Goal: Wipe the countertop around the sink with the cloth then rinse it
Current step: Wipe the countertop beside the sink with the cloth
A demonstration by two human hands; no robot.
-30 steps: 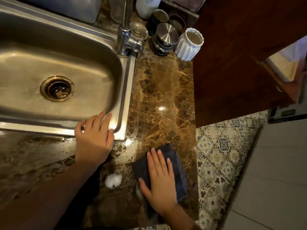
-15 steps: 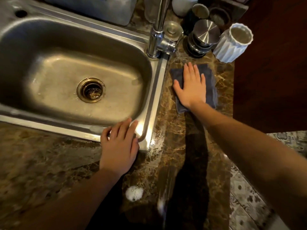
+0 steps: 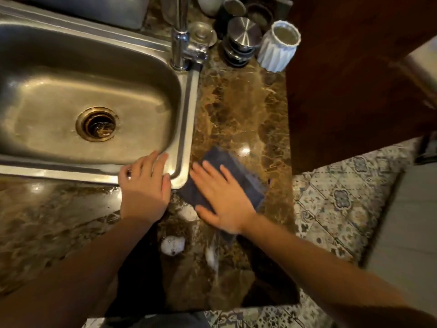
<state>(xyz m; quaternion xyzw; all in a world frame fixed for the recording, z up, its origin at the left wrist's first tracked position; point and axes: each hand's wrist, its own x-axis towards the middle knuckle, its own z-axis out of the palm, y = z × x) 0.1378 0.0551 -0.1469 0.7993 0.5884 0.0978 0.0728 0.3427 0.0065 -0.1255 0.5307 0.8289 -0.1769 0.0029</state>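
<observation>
A dark blue cloth [image 3: 238,170] lies flat on the brown marble countertop [image 3: 243,110], just right of the steel sink's [image 3: 184,129] front right corner. My right hand [image 3: 220,197] presses flat on the cloth with fingers spread, covering its near half. My left hand [image 3: 144,185] rests palm down on the sink's front rim at that corner, holding nothing. Blobs of white foam [image 3: 172,245] sit on the counter near the front edge, between my forearms. The tap [image 3: 181,39] stands at the sink's back right corner.
Behind the wiped strip stand a white ribbed cup [image 3: 279,47], stacked metal-lidded jars [image 3: 243,37] and a round metal cap [image 3: 201,34]. A dark wooden surface [image 3: 354,79] borders the counter on the right. Patterned floor tiles [image 3: 338,192] lie beyond the counter's edge.
My right hand has slid the cloth back from near the tap and jars toward me, to beside the sink's front corner. My left hand has stayed on the sink rim.
</observation>
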